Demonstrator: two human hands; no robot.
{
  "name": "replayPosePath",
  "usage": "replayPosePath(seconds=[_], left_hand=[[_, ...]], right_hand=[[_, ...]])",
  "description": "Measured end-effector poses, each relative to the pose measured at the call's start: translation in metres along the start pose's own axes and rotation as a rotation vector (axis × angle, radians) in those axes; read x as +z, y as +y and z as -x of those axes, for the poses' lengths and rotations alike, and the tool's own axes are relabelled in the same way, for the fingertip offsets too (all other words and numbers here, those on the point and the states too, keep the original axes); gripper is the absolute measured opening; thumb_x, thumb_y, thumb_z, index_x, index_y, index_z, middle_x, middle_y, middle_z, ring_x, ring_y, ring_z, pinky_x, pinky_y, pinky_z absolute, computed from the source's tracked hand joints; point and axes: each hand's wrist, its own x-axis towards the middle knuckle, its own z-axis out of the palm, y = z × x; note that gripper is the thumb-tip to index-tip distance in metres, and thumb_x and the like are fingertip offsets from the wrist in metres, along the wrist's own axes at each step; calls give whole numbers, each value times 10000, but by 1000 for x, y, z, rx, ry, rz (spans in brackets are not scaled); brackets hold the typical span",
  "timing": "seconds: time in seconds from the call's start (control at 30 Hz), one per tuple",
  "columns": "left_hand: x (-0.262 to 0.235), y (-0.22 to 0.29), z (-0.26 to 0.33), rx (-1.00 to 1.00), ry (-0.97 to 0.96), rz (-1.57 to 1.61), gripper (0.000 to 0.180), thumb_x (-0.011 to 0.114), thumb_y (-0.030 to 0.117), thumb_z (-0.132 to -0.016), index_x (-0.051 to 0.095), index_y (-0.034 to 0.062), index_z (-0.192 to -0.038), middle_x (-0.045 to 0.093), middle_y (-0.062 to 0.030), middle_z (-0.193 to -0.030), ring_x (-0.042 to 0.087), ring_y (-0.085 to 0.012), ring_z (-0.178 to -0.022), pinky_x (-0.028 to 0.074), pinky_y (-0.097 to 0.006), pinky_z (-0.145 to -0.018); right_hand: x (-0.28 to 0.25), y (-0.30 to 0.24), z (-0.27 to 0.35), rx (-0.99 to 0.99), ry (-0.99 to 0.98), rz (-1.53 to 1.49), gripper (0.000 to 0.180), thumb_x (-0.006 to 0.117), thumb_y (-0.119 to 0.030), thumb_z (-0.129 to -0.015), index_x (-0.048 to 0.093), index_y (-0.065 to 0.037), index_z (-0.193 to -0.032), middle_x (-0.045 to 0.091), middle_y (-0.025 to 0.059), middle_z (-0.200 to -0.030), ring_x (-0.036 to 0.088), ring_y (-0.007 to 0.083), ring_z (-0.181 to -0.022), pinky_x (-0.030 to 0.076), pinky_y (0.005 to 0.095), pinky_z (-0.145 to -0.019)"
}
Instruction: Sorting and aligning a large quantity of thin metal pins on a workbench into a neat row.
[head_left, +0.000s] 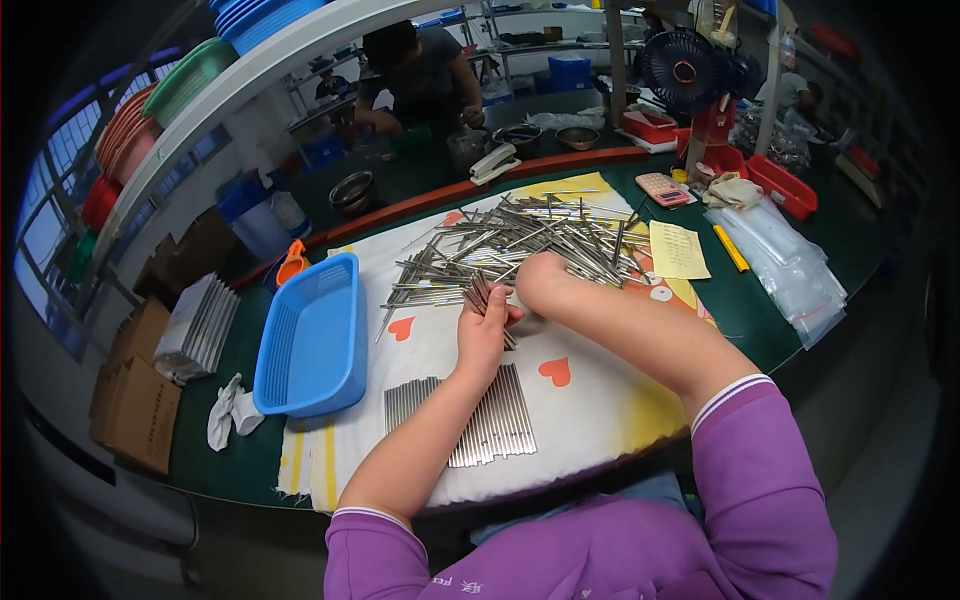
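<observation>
The left hand (484, 335) is closed around a small bundle of metal rods (487, 297), gathering them even. At one o'clock, the right hand (545, 280) reaches the loose rod pile (530, 240); its grip cannot be told. Sorted rods (495, 425) lie at six o'clock on the counter (760, 310).

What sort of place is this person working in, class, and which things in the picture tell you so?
Probably a small factory or assembly workshop. A loose pile of metal rods covers the bench, a sorted row of rods lies beside a blue basket, and the left hand grips a bundle.
</observation>
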Motion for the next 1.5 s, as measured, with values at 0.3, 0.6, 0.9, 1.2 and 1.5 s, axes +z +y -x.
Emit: replayPosePath(seconds=[0.3, 0.6, 0.9, 1.2, 1.5], left_hand=[[-6, -4, -3, 6, -11, 27, 242, 475, 247, -945, 523, 11, -975, 546, -35, -741, 598, -118, -694, 491, -254, -668], [-3, -3, -6, -29, -65, 5, 239, 430, 232, -963, 505, 5, -963, 479, -14, -687, 600, -145, -733, 503, -269, -699], [1, -1, -5, -67, -76, 186, 295, 386, 220, -975, 478, -12, -1132, 582, -146, -1111, 607, -204, -956, 510, -295, -788], [8, 5, 4, -96, -173, 181, 299, 405, 176, -968, 371, 1, -1208, 588, -98, -1130, 527, -164, -1045, 399, -287, -941], [3, 14, 0, 207, -174, 99, 183, 460, 111, -941, 421, 14, -1091, 580, -67, -918, 543, -161, -1036, 436, -270, -862]], right_hand=[[1, 52, 30, -80, 137, -131, 231, 585, -194, -764, 682, -50, -915, 663, 123, -949, 644, 270, -869, 510, 383, -710], [19, 96, 29, 18, 15, -1241, 237, 427, -233, -913, 501, -43, -794, 522, 43, -706, 471, 129, -586, 393, 267, -489], [43, 47, 65, -268, -98, -1912, 160, 392, -254, -970, 432, -108, -917, 431, -39, -705, 366, 50, -562, 312, 180, -474], [51, 8, 77, -361, 347, -965, 277, 447, -198, -910, 429, 16, -1084, 576, 168, -816, 565, 332, -723, 465, 414, -671], [46, 23, 79, -576, 836, -711, 325, 582, -196, -809, 537, -17, -1077, 544, 116, -1057, 476, 283, -1064, 362, 407, -931]])
